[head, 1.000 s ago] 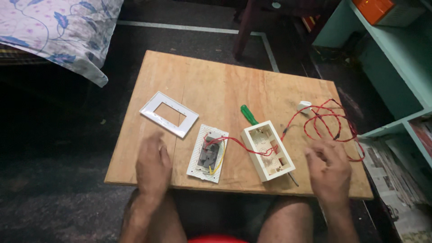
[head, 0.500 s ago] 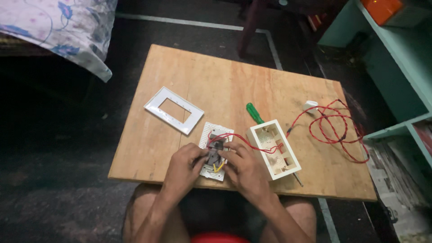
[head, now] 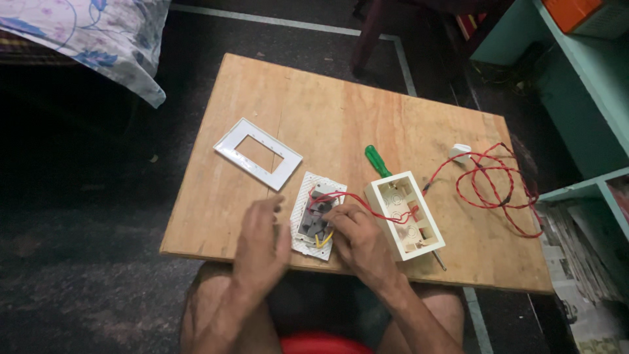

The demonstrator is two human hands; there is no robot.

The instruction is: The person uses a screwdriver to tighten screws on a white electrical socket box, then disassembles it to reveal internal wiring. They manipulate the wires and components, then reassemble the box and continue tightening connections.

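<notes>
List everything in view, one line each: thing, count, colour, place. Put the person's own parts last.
wooden board: one, light brown, across the lap.
cover frame: one, white, board's left part.
switch plate: one, white with grey parts, near edge, between the hands.
mounting box: one, cream, right of the switch plate.
screwdriver: one, green handle, behind the box.
twisted wire: one coil, red, board's right side, running into the box.
plug: one, white, by the coil.
shelf unit: one, teal, right.
cloth: one, floral, top left.
left hand: beside the switch plate.
right hand: on the switch plate.
</notes>
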